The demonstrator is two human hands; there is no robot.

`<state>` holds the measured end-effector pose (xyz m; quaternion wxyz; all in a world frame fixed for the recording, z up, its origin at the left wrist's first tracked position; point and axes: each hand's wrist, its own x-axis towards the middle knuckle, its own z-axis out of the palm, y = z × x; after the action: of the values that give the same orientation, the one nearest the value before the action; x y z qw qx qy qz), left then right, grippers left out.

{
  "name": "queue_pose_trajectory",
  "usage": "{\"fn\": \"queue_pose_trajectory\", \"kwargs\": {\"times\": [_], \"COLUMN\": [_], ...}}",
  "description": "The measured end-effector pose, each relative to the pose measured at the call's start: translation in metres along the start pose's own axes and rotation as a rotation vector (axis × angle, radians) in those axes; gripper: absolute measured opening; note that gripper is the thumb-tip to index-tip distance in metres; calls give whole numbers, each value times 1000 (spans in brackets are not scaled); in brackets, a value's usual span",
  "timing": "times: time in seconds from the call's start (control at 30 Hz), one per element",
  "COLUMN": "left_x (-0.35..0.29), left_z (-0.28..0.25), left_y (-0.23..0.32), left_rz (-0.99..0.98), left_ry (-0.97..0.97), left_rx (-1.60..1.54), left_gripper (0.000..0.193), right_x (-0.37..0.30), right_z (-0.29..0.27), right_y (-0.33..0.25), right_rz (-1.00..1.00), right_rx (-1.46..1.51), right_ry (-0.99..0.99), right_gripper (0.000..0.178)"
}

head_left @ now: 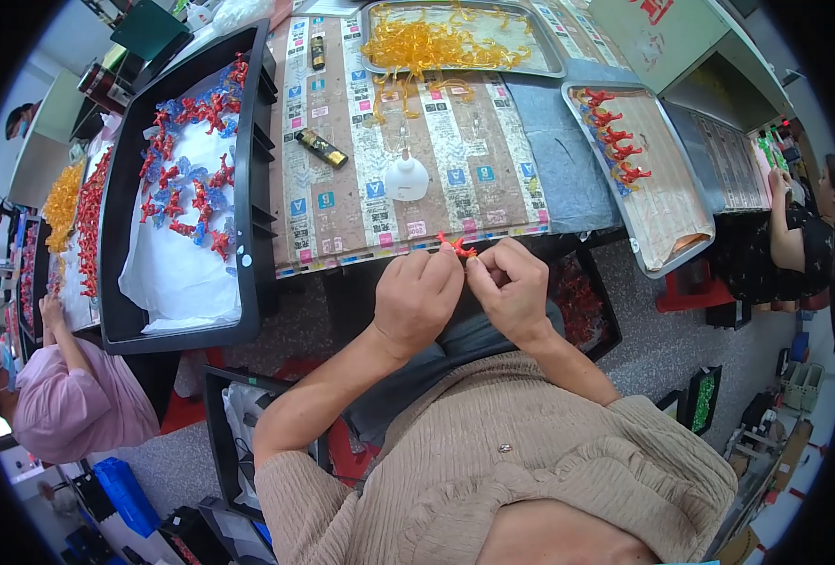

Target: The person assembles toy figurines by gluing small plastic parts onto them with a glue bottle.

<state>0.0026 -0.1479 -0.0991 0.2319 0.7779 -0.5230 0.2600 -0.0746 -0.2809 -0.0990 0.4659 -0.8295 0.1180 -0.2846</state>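
Observation:
A small red plastic figure point(459, 247) is pinched between my two hands, just off the near edge of the table. My left hand point(419, 299) grips it from the left with curled fingers. Closed around its right side is my right hand point(510, 294), thumb and forefinger together. Part of the figure is hidden by the fingertips. Beyond the hands, a white squeeze bottle point(406, 179) stands on the table, and a black and gold tube point(321, 148) lies to its left.
A deep black tray point(264, 179) with several red and blue figures stands left. At the back, a metal tray point(542, 58) holds translucent amber pieces, some spilling over. Right, another tray point(667, 202) carries a row of red figures. People sit at both sides.

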Motion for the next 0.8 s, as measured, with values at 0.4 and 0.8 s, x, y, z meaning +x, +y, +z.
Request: {"fn": "queue_pose_trajectory", "kwargs": {"times": [0.4, 0.8], "left_x": [0, -1], "left_z": [-14, -33], "left_y": [7, 19], "left_rz": [-70, -22], "left_ry": [73, 163], "left_rx": [-133, -169], "left_gripper": [24, 29], "right_x": [10, 3], "right_z": [-20, -27], "right_y": [2, -1], "right_rz": [582, 579], "right_rx": [686, 1000], "right_ry": [-482, -688], "right_gripper": [30, 62]}}
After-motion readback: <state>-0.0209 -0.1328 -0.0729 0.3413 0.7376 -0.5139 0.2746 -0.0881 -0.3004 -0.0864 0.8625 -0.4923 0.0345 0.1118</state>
